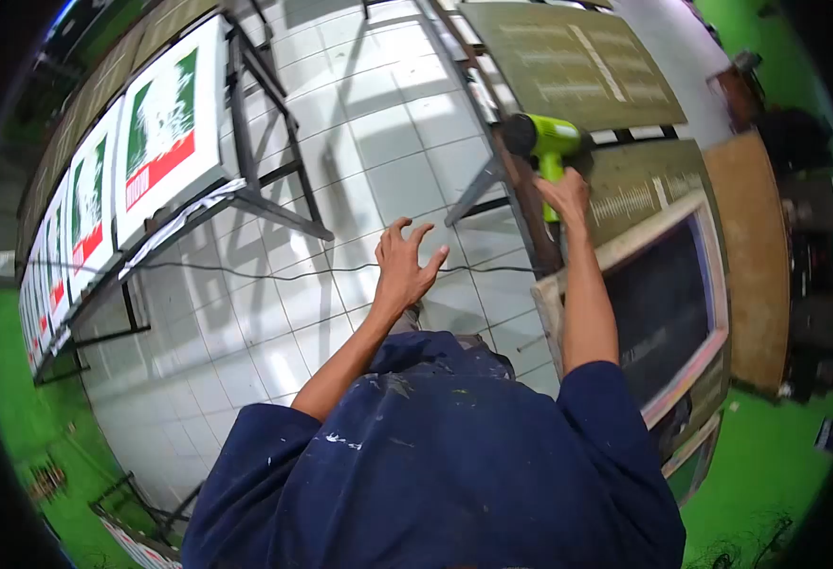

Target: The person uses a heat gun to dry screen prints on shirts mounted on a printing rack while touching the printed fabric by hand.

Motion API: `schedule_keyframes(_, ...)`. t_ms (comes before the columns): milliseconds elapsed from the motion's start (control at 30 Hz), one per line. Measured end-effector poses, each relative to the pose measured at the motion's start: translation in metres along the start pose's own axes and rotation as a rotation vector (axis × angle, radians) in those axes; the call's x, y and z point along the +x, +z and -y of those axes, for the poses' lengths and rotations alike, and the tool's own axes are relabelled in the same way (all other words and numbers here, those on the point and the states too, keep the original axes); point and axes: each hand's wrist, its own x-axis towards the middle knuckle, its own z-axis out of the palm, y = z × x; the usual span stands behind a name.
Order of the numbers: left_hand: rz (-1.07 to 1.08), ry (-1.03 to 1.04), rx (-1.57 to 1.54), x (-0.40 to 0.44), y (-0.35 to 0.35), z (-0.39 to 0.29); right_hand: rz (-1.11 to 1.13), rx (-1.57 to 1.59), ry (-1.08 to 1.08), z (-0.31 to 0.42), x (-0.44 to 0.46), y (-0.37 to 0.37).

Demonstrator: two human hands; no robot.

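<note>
By the table (536, 228), right hand (568, 196) wraps the heat gun (558, 137) handle (551, 170) (good spot, gun's probably light). Left hand (403, 266) half-open, empty

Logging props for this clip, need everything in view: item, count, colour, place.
heat gun: 1, lime green and black, in right grip over right stand
cord: 1, dark, strung across middle of view
framed screen: 1, pale frame, dark mesh, on right stand
printed panels: at least 4, white/green/red, left stand
olive panels: at least 2, olive, right stand
metal stands: at least 2, dark, left and right
board: 1, brown, far right
tiled floor: 1, pale, centre
green floor: colour as named, outer edges
right-edge clutter: too dark to count
shirt: 1, navy, bottom centre
left grip: 1, bare, open, centre
right grip: 1, bare, on heat gun handle
</note>
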Motion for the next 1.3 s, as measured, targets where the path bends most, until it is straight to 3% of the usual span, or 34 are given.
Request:
schedule_keyframes(67, -0.044, 0.007, -0.037, -0.018, 0.006, -0.016, -0.013, -0.019, -0.005, -0.037, -0.011, -0.017)
schedule_keyframes(100, -0.125, 0.061, -0.034, 0.024, -0.04, 0.023, -0.045, 0.006, -0.055, 0.025, 0.002, 0.001)
schedule_keyframes(233, -0.271, -0.024, -0.063, 0.003, -0.079, 0.029, -0.15, 0.009, -0.26, 0.053, -0.04, -0.025)
schedule_keyframes(333, -0.419, -0.048, -0.081, -0.027, -0.103, 0.029, -0.113, 0.211, -0.444, 0.076, -0.072, -0.042)
schedule_keyframes(400, -0.517, -0.102, -0.077, -0.056, -0.116, 0.027, 0.022, 0.451, -0.695, 0.106, -0.109, -0.054)
schedule_keyframes(500, -0.618, -0.229, -0.057, -0.108, -0.132, 0.02, 0.073, 0.523, -0.957, 0.147, -0.165, -0.053)
schedule_keyframes(633, -0.785, -0.364, -0.052, -0.181, -0.148, 0.019, 0.618, 0.679, -0.777, 0.185, -0.248, -0.033)
schedule_keyframes(800, -1.072, -0.548, 0.052, -0.278, -0.163, 0.032, 1.085, 0.561, -1.178, 0.234, -0.354, 0.007)
schedule_keyframes(867, -1.186, -0.656, 0.11, -0.314, -0.175, 0.027, 1.144, 0.318, -1.354, 0.244, -0.394, 0.036)
schedule_keyframes(1133, -1.459, -0.936, 0.303, -0.471, -0.228, 0.065, 1.63, 0.276, -1.779, 0.318, -0.619, 0.088)
schedule_keyframes(1300, -1.615, -1.06, 0.483, -0.574, -0.265, 0.097, 1.833, 0.068, -2.009, 0.343, -0.748, 0.122)
